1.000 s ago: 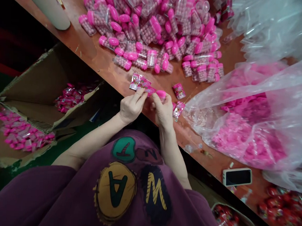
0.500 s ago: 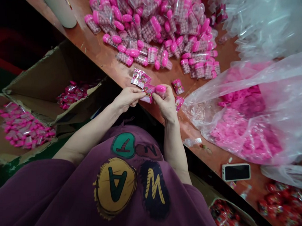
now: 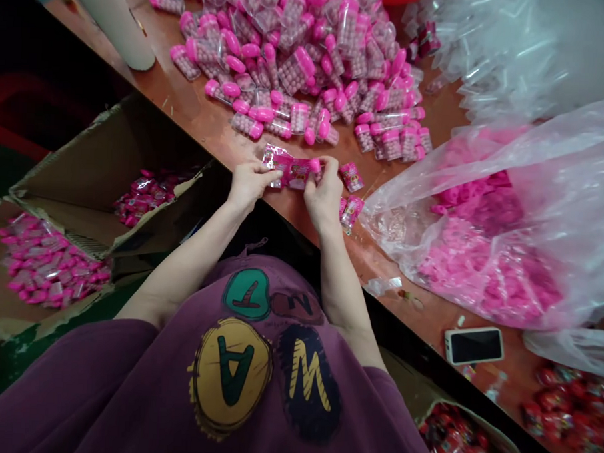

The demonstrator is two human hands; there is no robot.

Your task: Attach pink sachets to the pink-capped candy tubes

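Note:
My left hand [image 3: 250, 186] pinches a strip of shiny pink printed wrappers [image 3: 298, 173] between thumb and fingers, above the table's near edge. The strip stretches across to my right hand [image 3: 324, 195], whose fingers are closed round a small clear bottle with a pink cap [image 3: 315, 165]. Most of that bottle is hidden by the fingers. Whether the wrapper touches the bottle, I cannot tell. Just right of my right hand lie a small pink printed packet [image 3: 351, 177] and another such packet [image 3: 351, 211].
A heap of pink-capped bottles with small pink balls [image 3: 293, 72] covers the table's far side. A clear bag of pink pieces [image 3: 490, 275] and a phone [image 3: 473, 345] lie right. Cardboard boxes [image 3: 79, 157] with pink goods stand below left. Red packets [image 3: 574, 409] lie lower right.
My hands have moved slightly apart and the wrapper strip now lies straighter between them. The bottle in my right hand has turned, showing less of its cap.

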